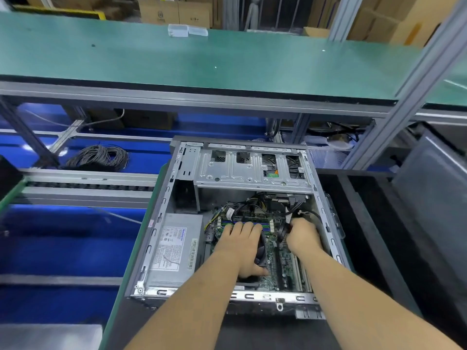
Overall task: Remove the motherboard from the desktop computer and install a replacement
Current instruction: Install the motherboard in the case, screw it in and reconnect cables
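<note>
Left hand [240, 245] spread flat, grip slack, over the fan [261, 253] on the motherboard [276, 269]; right hand [302, 234], grip closed round black cables [283, 229], inside the open desktop computer [182, 170].

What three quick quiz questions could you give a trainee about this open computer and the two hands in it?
1. True or false: the left hand lies on the motherboard with fingers stretched out.
2. What does the right hand hold? A) black cables B) a screwdriver C) the power supply
3. On which side of the case does the power supply sit?

Key: 1 true; 2 A; 3 left.
</note>
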